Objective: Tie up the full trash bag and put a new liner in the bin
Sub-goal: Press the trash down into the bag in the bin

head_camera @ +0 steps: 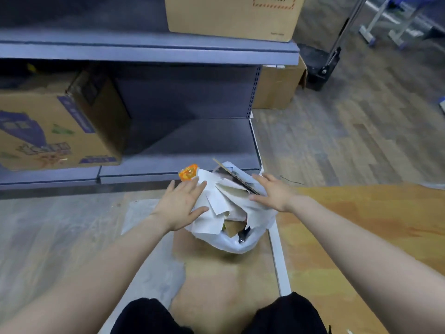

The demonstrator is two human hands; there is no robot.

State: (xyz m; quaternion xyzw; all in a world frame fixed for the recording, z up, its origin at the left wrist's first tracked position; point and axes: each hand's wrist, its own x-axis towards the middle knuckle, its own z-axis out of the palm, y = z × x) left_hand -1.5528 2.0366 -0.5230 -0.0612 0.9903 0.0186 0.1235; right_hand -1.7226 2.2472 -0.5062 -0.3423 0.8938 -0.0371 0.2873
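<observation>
A full white trash bag (243,242) stands on the floor in front of me, its mouth open and stuffed with white paper sheets (216,203), brown cardboard scraps and an orange plastic wrapper (188,172) sticking out at the top left. My left hand (179,206) lies flat with fingers spread on the paper at the bag's left side. My right hand (272,192) rests spread against the bag's upper right edge, beside a cardboard strip. Neither hand grips anything. No bin or new liner is in view.
A grey metal shelf unit (149,50) rises just behind the bag, with a printed cardboard box (57,131) on its lowest shelf at left and a plain box (231,18) above. Another box (277,88) sits behind the shelf post. A white floor rail (279,259) runs right of the bag.
</observation>
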